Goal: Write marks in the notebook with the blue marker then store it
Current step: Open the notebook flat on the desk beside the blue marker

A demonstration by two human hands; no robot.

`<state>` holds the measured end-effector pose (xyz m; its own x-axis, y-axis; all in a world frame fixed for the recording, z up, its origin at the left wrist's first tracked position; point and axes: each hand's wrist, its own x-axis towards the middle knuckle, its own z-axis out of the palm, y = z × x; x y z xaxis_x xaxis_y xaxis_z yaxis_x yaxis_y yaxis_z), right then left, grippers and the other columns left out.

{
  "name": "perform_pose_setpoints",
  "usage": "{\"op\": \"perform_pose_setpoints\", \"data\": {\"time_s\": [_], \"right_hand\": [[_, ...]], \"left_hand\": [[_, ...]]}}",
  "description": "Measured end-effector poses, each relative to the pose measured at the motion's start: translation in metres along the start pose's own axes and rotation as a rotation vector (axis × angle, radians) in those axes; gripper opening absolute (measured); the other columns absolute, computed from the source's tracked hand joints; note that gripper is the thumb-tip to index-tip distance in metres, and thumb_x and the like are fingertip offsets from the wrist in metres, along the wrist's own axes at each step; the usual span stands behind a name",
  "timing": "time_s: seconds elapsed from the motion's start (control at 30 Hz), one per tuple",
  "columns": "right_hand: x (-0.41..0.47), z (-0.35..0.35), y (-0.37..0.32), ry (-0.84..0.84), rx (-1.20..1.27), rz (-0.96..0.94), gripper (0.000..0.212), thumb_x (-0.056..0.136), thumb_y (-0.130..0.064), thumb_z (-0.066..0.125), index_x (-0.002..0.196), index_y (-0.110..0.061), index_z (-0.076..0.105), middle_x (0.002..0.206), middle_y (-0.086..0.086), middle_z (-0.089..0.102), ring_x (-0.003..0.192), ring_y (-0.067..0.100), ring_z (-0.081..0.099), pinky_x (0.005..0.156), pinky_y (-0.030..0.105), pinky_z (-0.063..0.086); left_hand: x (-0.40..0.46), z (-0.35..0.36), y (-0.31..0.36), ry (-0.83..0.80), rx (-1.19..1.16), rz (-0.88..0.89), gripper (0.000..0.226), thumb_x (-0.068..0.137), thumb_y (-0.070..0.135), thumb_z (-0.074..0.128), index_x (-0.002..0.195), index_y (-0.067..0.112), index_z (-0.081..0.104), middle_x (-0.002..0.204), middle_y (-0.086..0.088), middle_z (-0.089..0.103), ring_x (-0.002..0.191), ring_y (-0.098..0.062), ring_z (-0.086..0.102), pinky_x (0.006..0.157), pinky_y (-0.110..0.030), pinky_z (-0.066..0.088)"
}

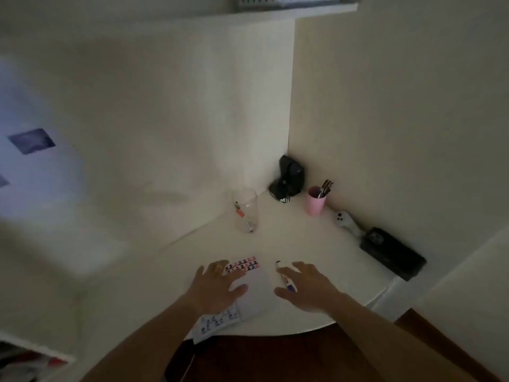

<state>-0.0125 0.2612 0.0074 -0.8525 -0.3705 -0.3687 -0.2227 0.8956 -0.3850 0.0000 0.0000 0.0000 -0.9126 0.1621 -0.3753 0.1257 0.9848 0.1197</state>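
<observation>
A small notebook (254, 289) with a patterned cover lies on the white desk (316, 244) near its front edge. My left hand (220, 285) rests flat on the notebook's left part, fingers spread. The blue marker (285, 277) lies on the desk just right of the notebook, its cap end pointing away from me. My right hand (308, 288) hovers over the marker's near end with fingers apart, holding nothing. A clear glass jar (245, 210) with a red marker inside stands further back.
A pink cup (316, 201) with pens stands at the back by the wall. A black device (287, 176) sits in the corner. A white controller (347, 219) and a black case (392, 253) lie along the right wall. The room is dim.
</observation>
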Motion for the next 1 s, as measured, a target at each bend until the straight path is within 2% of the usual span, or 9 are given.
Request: {"op": "perform_pose_setpoints", "data": {"time_s": [0.03, 0.13, 0.23, 0.27, 0.4, 0.47, 0.73, 0.9, 1.0], "right_hand": [[0.016, 0.017, 0.009, -0.021, 0.008, 0.020, 0.073, 0.090, -0.073, 0.039, 0.154, -0.042, 0.024, 0.168, 0.005, 0.020, 0.152, 0.030, 0.016, 0.119, 0.049, 0.025], [0.063, 0.078, 0.039, 0.025, 0.019, 0.069, 0.073, 0.089, -0.076, 0.034, 0.154, -0.044, 0.024, 0.169, 0.005, 0.017, 0.154, 0.027, 0.013, 0.121, 0.046, 0.019], [0.105, 0.142, 0.063, 0.179, 0.039, 0.070, 0.088, 0.079, -0.086, 0.010, 0.155, -0.044, 0.023, 0.171, 0.003, 0.012, 0.156, 0.026, 0.009, 0.123, 0.042, 0.013], [0.114, 0.157, 0.068, 0.245, 0.032, 0.055, 0.089, 0.079, -0.086, 0.009, 0.155, -0.043, 0.027, 0.170, 0.004, 0.014, 0.156, 0.027, 0.012, 0.122, 0.042, 0.015], [0.128, 0.202, 0.082, 0.486, -0.048, -0.023, 0.069, 0.092, -0.070, 0.039, 0.143, -0.025, 0.053, 0.163, 0.011, 0.036, 0.149, 0.034, 0.032, 0.119, 0.048, 0.031], [0.133, 0.210, 0.084, 0.549, -0.084, -0.033, 0.066, 0.093, -0.065, 0.043, 0.142, -0.022, 0.054, 0.161, 0.012, 0.039, 0.148, 0.036, 0.033, 0.118, 0.050, 0.032], [0.131, 0.219, 0.086, 0.579, -0.129, -0.017, 0.072, 0.093, -0.069, 0.032, 0.145, -0.022, 0.051, 0.162, 0.009, 0.037, 0.148, 0.035, 0.033, 0.119, 0.051, 0.031], [0.128, 0.220, 0.081, 0.571, -0.125, -0.002, 0.076, 0.089, -0.073, 0.025, 0.147, -0.029, 0.046, 0.165, 0.006, 0.031, 0.150, 0.031, 0.028, 0.123, 0.042, 0.021], [0.125, 0.219, 0.082, 0.599, -0.066, -0.012, 0.066, 0.091, -0.068, 0.039, 0.145, -0.030, 0.048, 0.162, 0.005, 0.036, 0.149, 0.025, 0.029, 0.122, 0.037, 0.021]], "left_hand": [[0.013, 0.015, -0.003, -0.016, -0.026, -0.014, 0.113, 0.052, 0.095, -0.015, 0.150, 0.053, 0.024, 0.170, -0.002, 0.015, 0.156, -0.022, 0.008, 0.123, -0.056, 0.007], [0.056, 0.077, -0.012, 0.083, -0.035, -0.087, 0.103, 0.060, 0.089, -0.017, 0.152, 0.055, 0.014, 0.172, -0.001, 0.006, 0.157, -0.027, 0.001, 0.122, -0.058, -0.004], [0.092, 0.138, -0.015, 0.192, -0.075, -0.144, 0.087, 0.073, 0.088, -0.010, 0.153, 0.056, 0.006, 0.172, -0.003, -0.005, 0.156, -0.031, -0.009, 0.121, -0.060, -0.013], [0.099, 0.154, -0.017, 0.210, -0.069, -0.157, 0.082, 0.076, 0.087, -0.007, 0.152, 0.058, 0.003, 0.171, -0.005, -0.009, 0.156, -0.031, -0.013, 0.121, -0.060, -0.013], [0.115, 0.207, -0.024, 0.374, -0.034, -0.175, 0.070, 0.088, 0.083, 0.017, 0.152, 0.058, 0.010, 0.171, -0.011, -0.008, 0.156, -0.034, -0.012, 0.122, -0.062, -0.001], [0.118, 0.220, -0.027, 0.463, -0.037, -0.173, 0.069, 0.089, 0.081, 0.024, 0.153, 0.057, 0.014, 0.171, -0.009, -0.007, 0.156, -0.032, -0.010, 0.122, -0.061, -0.001], [0.118, 0.228, -0.028, 0.518, -0.067, -0.173, 0.071, 0.086, 0.084, 0.021, 0.152, 0.056, 0.016, 0.172, -0.004, 0.000, 0.157, -0.028, -0.006, 0.123, -0.059, 0.001], [0.112, 0.227, -0.025, 0.542, -0.079, -0.189, 0.073, 0.086, 0.081, 0.017, 0.151, 0.048, 0.021, 0.171, -0.004, 0.011, 0.157, -0.028, 0.002, 0.124, -0.058, 0.004], [0.114, 0.231, -0.027, 0.584, -0.070, -0.175, 0.065, 0.087, 0.076, 0.021, 0.144, 0.047, 0.034, 0.167, -0.002, 0.027, 0.156, -0.029, 0.012, 0.122, -0.060, 0.010]]}}
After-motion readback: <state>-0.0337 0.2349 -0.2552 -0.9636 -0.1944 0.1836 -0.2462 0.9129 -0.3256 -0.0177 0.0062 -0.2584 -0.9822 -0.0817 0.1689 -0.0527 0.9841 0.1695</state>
